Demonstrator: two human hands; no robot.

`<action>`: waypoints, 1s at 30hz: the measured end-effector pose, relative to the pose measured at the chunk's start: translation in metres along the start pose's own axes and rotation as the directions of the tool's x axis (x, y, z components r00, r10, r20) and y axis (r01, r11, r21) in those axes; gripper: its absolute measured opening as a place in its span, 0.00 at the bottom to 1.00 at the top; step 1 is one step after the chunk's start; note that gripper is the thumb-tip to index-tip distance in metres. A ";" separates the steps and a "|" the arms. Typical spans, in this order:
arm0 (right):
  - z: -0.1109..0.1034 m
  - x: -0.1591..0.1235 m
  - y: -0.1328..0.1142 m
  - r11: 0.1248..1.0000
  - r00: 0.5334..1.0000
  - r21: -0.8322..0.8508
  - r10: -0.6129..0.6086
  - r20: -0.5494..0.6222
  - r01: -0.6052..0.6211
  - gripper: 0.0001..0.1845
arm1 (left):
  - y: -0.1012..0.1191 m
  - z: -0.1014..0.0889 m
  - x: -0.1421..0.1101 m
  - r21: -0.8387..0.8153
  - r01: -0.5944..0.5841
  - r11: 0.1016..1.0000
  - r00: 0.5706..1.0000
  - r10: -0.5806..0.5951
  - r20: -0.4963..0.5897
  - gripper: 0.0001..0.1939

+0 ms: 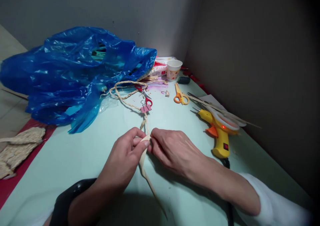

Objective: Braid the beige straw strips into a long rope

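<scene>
Pinched between thumb and fingers of my left hand (130, 152) is a pale, flat fibre strip (143, 161), its twisted tail trailing toward me across the table. My right hand (175, 147) is closed at the same spot, its fingertips pressed against the strip where it meets a thin braid (147, 122); part of its grip is hidden behind the knuckles. A pink binder clip (146, 108) clamps the braid just beyond my hands. From the clip the braided cord (125, 102) runs back in loops, passing by red-handled scissors (148, 101).
A big blue plastic bag (82, 65) fills the back left. Behind stands a paper cup (173, 69), with orange-yellow scissors (180, 95) nearer. On the right lies a yellow glue gun (221, 141), its red light lit, beside loose strips (225, 112). Woven fibre pieces (20, 152) lie at left.
</scene>
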State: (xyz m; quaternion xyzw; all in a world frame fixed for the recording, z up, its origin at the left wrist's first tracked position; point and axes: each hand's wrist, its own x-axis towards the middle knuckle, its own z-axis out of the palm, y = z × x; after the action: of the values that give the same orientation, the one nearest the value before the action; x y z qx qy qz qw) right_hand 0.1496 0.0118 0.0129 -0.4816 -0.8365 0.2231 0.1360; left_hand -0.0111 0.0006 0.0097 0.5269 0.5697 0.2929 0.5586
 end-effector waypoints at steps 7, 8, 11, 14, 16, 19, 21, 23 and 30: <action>0.004 0.003 0.000 0.974 0.994 0.205 0.103 -0.037 -0.093 0.13 | 0.000 0.000 -0.004 0.397 -0.172 0.902 0.962 0.241 -0.129 0.06; 0.004 0.002 0.000 0.970 0.994 0.225 0.102 -0.040 -0.091 0.14 | 0.000 0.001 -0.004 0.463 -0.201 0.863 0.941 0.302 -0.154 0.06; 0.004 0.002 0.002 0.957 0.995 0.282 0.082 -0.058 -0.062 0.17 | -0.004 0.003 -0.005 0.639 -0.290 0.713 0.871 0.473 -0.133 0.07; 0.007 0.003 0.006 0.939 0.995 0.343 0.070 -0.075 -0.040 0.19 | -0.009 0.002 -0.005 0.724 -0.340 0.600 0.841 0.538 -0.051 0.10; 0.009 0.004 0.009 0.921 0.994 0.386 0.081 -0.076 -0.046 0.18 | -0.011 0.001 -0.005 0.744 -0.351 0.568 0.826 0.562 -0.039 0.11; 0.011 0.005 0.009 0.906 0.990 0.420 0.104 -0.092 -0.056 0.17 | -0.010 -0.003 -0.008 0.757 -0.369 0.539 0.808 0.589 -0.026 0.12; 0.010 0.004 0.008 0.910 0.986 0.410 0.115 -0.118 -0.057 0.17 | -0.006 -0.004 -0.012 0.786 -0.346 0.512 0.805 0.593 -0.032 0.12; 0.008 0.003 0.008 0.905 0.986 0.421 0.116 -0.119 -0.056 0.17 | -0.002 -0.001 -0.016 0.802 -0.307 0.513 0.817 0.574 -0.054 0.12; 0.010 0.005 0.011 0.556 0.998 0.830 0.065 0.012 -0.046 0.16 | -0.005 0.024 -0.018 0.662 -0.277 0.696 0.880 0.461 -0.116 0.11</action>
State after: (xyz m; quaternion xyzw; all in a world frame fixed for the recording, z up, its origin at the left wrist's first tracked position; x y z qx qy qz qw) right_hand 0.1510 0.0186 -0.0016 -0.3892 -0.6165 0.5894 0.3479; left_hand 0.0072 -0.0235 0.0057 0.7409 0.5864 0.2629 0.1951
